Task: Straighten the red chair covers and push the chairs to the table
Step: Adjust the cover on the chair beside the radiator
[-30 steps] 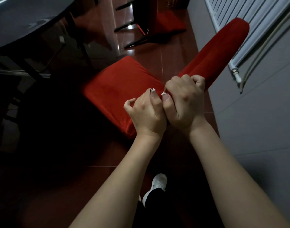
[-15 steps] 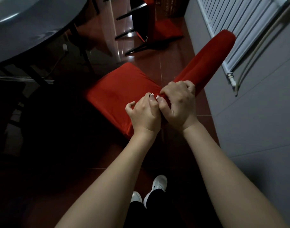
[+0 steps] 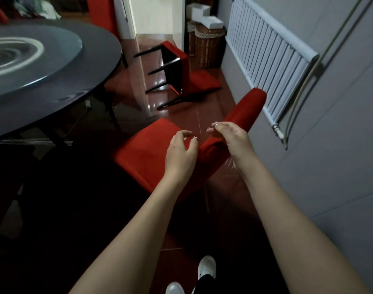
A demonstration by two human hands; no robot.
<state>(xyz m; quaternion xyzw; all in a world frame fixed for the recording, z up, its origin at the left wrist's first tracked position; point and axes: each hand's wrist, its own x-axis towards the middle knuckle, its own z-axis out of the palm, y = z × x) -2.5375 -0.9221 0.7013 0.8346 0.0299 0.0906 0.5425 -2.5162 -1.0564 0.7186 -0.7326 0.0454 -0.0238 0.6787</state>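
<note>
My left hand [image 3: 181,154] and right hand [image 3: 230,135] hover just above the nearest red-covered chair [image 3: 151,153], both loose, fingers curled and gripping nothing. The chair stands between me and the round dark bench [image 3: 54,98]; its seat points toward the bench and its covered backrest [image 3: 244,111] slants up toward the white radiator [image 3: 266,58] on the grey wall. Well beyond it, a second red chair [image 3: 181,73] lies tipped on the glossy red floor [image 3: 202,107], black legs sticking out sideways, near a wicker basket [image 3: 206,47]. My white shoes [image 3: 205,267] show at the bottom.
</note>
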